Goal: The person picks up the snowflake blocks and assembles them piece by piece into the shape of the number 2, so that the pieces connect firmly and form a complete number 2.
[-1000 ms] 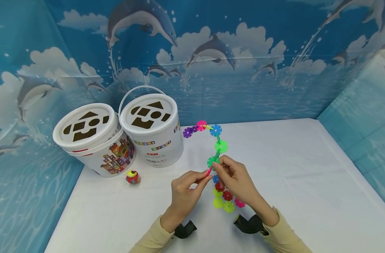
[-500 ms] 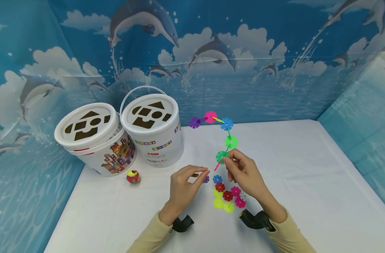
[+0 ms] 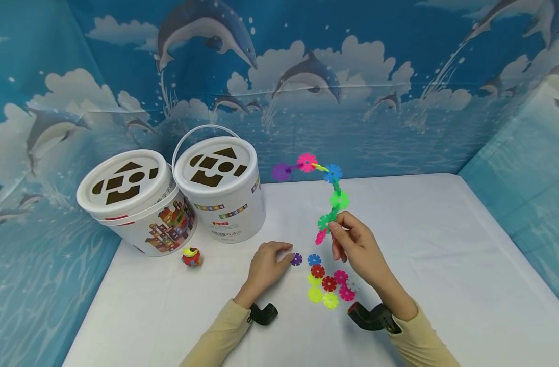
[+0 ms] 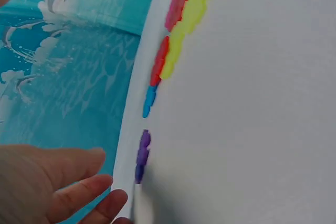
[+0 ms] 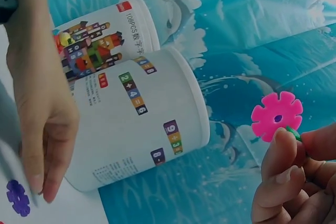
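My right hand (image 3: 358,250) pinches the lower end of a curved chain of notched discs, by a green disc (image 3: 324,223) with a pink disc (image 3: 321,236) below it. The chain rises through green, blue and pink discs (image 3: 307,162) to a purple disc (image 3: 281,172) at its far end. In the right wrist view a pink disc (image 5: 276,117) stands beyond the right fingertips. My left hand (image 3: 268,267) holds nothing visible, its fingers relaxed, with the tips beside a loose purple disc (image 3: 296,259) on the table, also seen in the left wrist view (image 4: 142,153).
Loose blue, red, pink, yellow and clear discs (image 3: 329,284) lie between the forearms. Two white lidded buckets (image 3: 231,214) stand at the back left, with a small red and yellow toy (image 3: 192,256) in front. A dolphin-printed backdrop (image 3: 376,132) hangs behind the table.
My left hand has let go of the chain's pink disc and moved down beside the loose purple disc. My right hand has carried the chain up and to the right.
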`<state>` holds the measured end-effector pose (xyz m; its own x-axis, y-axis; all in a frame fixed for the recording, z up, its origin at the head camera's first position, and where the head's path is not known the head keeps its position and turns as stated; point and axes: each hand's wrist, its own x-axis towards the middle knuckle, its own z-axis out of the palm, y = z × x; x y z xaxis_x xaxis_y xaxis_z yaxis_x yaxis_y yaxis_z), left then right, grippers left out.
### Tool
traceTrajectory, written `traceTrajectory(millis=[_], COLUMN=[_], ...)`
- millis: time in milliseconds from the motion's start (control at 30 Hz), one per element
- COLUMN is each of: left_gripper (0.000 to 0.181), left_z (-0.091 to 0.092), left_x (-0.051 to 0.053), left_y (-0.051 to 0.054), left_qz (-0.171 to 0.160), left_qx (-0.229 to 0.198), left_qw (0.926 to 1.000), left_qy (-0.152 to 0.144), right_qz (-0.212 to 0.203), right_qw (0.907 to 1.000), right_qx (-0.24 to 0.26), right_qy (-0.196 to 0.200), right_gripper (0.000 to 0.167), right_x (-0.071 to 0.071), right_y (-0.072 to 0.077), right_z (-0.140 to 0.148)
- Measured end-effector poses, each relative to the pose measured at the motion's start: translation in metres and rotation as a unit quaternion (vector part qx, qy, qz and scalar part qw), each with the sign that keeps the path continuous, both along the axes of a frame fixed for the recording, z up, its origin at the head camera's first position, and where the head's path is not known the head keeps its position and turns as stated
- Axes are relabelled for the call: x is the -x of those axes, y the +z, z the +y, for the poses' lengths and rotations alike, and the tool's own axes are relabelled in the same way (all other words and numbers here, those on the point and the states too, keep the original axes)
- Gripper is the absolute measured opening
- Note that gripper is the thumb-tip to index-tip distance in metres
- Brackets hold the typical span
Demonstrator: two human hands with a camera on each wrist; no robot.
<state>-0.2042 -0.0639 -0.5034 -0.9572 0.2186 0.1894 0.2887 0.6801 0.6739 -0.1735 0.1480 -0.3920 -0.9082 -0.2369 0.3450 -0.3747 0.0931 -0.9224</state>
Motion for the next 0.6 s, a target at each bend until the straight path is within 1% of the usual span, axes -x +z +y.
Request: traceTrajectory(millis=[67,167,233,333,433,600], left_gripper=[0.030,0.039,0.040,0.036,0.030,0.028], left_z=[0.000,0.002,0.005,0.008,0.009,0.006], left_x=[0.002,0.003,0.001,-0.002,-0.004,-0.003], left_y=[-0.005,-0.011,-0.013,-0.014,-0.013,-0.012], left_qz=[-0.001,0.011,0.027,0.049,0.057,0.033], left_qx=[0.008,0.038,0.067,0.099,0.101,0.073], left_qw=[0.9999,0.9990,0.9970,0.9934,0.9928,0.9962], left_qy=[-0.008,-0.019,-0.026,-0.030,-0.029,-0.034], right_qz=[0.004,0.015,0.021,0.020,0.011,0.001], right_qw=[0.9998,0.9981,0.9961,0.9927,0.9890,0.9810], right_qx=[0.015,0.040,0.053,0.067,0.078,0.098], right_qy=[0.013,0.045,0.068,0.098,0.125,0.167], right_gripper=[0.014,0.013,0.013,0.015,0.016,0.014], right_x=[0.000,0.000,-0.001,-0.004,-0.008,-0.011], right_y=[0.001,0.002,0.003,0.006,0.010,0.015], right_z=[0.001,0.002,0.003,0.006,0.009,0.015])
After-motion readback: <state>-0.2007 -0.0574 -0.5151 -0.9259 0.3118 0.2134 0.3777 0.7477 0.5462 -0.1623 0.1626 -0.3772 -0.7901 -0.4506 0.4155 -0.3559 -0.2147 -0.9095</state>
